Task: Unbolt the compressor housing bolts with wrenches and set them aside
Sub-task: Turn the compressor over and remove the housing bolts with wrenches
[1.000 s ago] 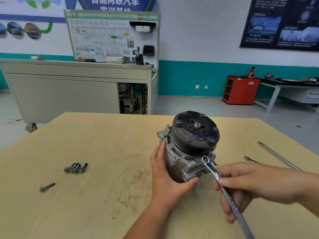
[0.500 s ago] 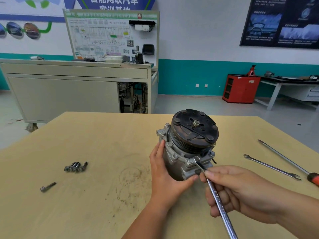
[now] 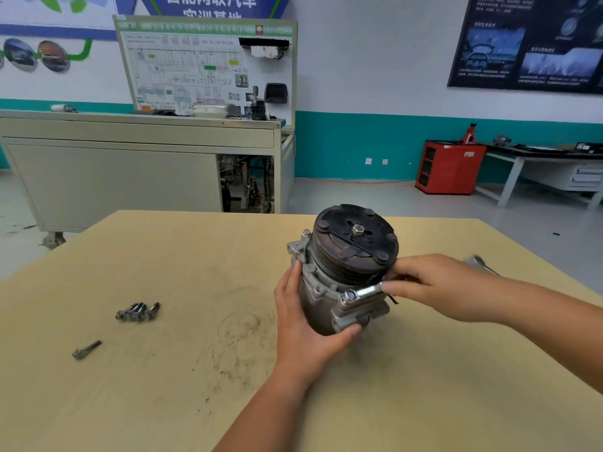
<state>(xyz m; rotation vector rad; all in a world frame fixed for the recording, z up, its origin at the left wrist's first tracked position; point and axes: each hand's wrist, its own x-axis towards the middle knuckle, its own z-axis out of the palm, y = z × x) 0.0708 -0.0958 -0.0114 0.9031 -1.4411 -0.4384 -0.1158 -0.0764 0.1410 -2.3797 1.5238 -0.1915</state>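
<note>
— Fingers (image 3: 396, 286)?
— Right hand (image 3: 434, 285) grips the ring wrench (image 3: 362, 293), seated on a housing bolt (image 3: 349, 294). Left hand (image 3: 305, 324) clasps the compressor (image 3: 342, 272), mid-bench (image 3: 163, 402).
— Removed bolts (image 3: 137, 312)?
— Clustered toward the left edge.

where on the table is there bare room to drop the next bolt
Free: the near-left tan tabletop below the lone bolt, and the far-left stretch behind the cluster of four removed bolts. Crowded: around the grey compressor, where the left hand and the right hand with the silver wrench work.
</note>
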